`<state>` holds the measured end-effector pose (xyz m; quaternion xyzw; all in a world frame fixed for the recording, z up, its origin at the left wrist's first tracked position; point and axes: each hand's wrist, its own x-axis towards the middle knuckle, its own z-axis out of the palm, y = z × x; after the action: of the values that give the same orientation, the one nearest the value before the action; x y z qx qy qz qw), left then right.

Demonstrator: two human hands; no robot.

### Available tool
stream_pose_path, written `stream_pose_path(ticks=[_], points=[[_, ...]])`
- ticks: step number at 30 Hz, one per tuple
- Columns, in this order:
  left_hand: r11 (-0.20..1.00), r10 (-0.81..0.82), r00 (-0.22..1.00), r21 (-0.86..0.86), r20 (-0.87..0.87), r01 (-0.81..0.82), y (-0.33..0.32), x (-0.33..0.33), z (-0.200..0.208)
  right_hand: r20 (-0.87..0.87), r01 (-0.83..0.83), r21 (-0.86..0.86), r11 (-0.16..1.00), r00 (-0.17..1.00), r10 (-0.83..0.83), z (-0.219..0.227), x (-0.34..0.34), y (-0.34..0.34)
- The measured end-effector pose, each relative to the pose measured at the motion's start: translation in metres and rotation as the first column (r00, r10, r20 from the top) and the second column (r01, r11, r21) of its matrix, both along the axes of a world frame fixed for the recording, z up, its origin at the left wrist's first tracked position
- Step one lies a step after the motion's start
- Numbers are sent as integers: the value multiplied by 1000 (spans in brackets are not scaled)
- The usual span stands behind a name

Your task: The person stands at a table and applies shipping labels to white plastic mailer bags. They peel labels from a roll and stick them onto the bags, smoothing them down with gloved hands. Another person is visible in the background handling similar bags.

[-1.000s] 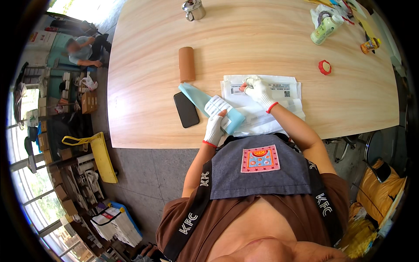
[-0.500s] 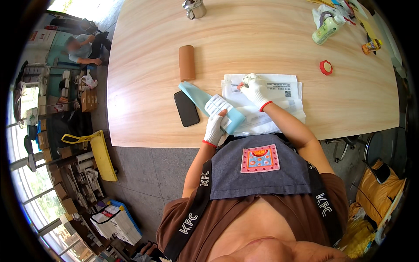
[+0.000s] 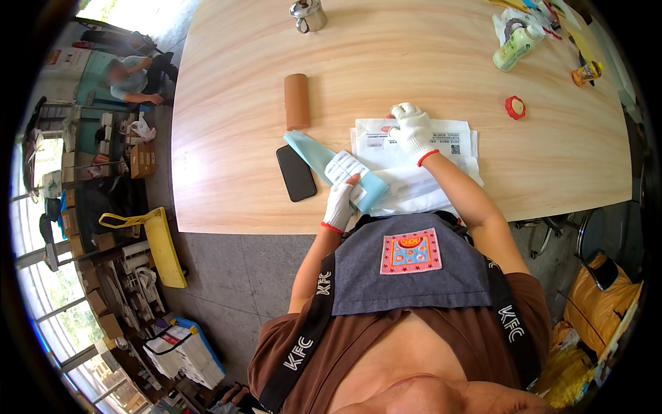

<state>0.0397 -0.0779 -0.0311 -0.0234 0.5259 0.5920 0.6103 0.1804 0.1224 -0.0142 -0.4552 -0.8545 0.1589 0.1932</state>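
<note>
My left hand, in a white glove with bare fingertips, is closed around a roll of white labels on light-blue backing. A loose tail of the backing runs from the roll up toward the brown cylinder. To the right lies a stack of thin white printed sheets or flat bags; which of the two I cannot tell. My right hand, gloved the same way, is over the far edge of this stack. Its thumb and forefinger are apart with nothing visible between them, and the other fingers are bent.
A black phone lies left of the roll, with a brown cylinder beyond it. Farther off stand a metal cup and a pale green bottle. A red round lid sits to the right. Another person sits far left.
My right hand has shifted slightly away from me and to the right over the stack, and its thumb and forefinger have parted. My left hand keeps the label roll in nearly the same place.
</note>
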Motion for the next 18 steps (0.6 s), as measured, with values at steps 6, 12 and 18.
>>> stream_pose_path(ticks=[6, 12, 18], points=[[1000, -12, 1000, -1, 3, 12, -1, -1, -2, -26, -262, 143, 955, 963, 268, -7, 15, 20], [986, 113, 993, 119, 33, -116, -19, -12, 10, -3, -334, 323, 886, 935, 354, 18, 35, 2], [965, 123, 986, 246, -111, -93, -27, -38, 54, -1, -398, 397, 827, 901, 434, 46, 60, -24]])
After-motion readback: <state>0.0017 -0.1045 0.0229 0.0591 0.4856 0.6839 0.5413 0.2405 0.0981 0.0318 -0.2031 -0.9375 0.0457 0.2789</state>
